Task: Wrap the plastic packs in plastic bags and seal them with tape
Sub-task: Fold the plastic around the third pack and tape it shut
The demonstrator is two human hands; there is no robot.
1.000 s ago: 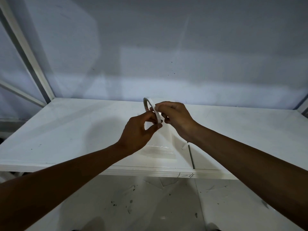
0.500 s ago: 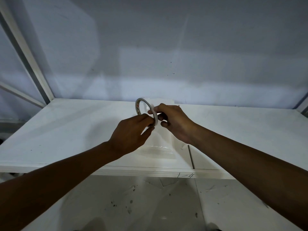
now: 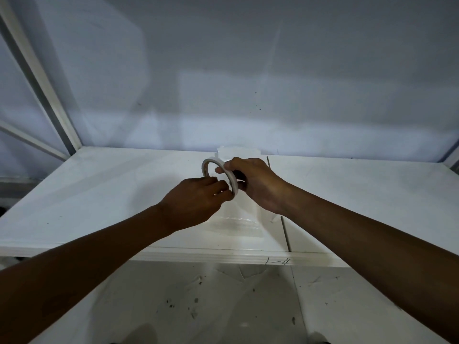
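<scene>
A thin white ring of tape (image 3: 206, 165) is held above the white table (image 3: 99, 194), near its middle. My right hand (image 3: 258, 182) grips the ring with fingers through its hole. My left hand (image 3: 196, 202) pinches the ring's near rim at the lower edge. Under both hands lies a clear plastic bag with a pack (image 3: 238, 219) flat on the table; its far end (image 3: 238, 151) shows beyond the hands. Whether a tape strip is pulled free cannot be seen.
The table's front edge (image 3: 223, 256) runs across the view, with a seam (image 3: 285, 234) between two boards right of the bag. A white wall stands behind. A metal frame post (image 3: 42, 78) rises at the left. Marked floor lies below.
Both hands with the tape ring have shifted slightly left and away, and the ring has turned so its hole faces me more. The bag has stayed put.
</scene>
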